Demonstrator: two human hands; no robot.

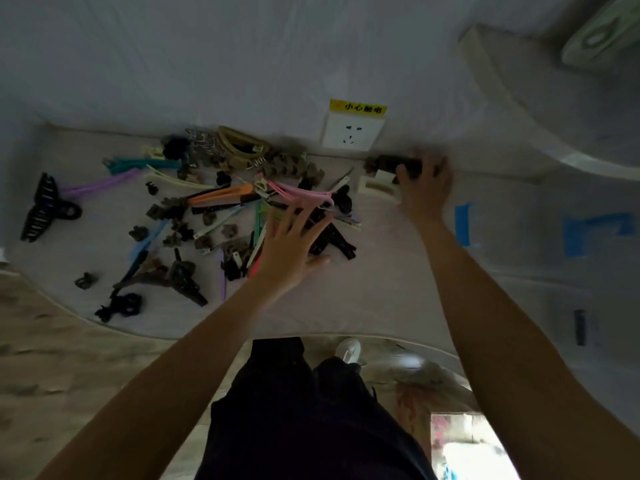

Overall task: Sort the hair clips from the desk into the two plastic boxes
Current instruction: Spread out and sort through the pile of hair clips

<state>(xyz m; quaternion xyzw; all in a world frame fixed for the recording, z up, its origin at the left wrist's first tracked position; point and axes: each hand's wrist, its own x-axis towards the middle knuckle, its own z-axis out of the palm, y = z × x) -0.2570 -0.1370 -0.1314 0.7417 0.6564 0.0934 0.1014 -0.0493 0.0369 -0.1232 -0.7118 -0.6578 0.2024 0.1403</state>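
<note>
A heap of hair clips (221,209) is spread over the worktop (346,299) at centre left of the frame. The left hand (291,251) is laid on the heap's right edge, grip spread. At upper right, a dark clip (391,164) is held by the right hand (427,185), grip curled, beside a white clip (377,185).

I count 2 bare hands in view, the left hand (289,249) and the right hand (427,188). On the pale desk (381,299) I see 1 large black plastic claw clip (43,207) off by itself, 1 white rectangular clip (377,185), 1 orange slide clip (218,197) and 1 white wall socket (353,133). The small brown clips blur together, so I cannot number them.
</note>
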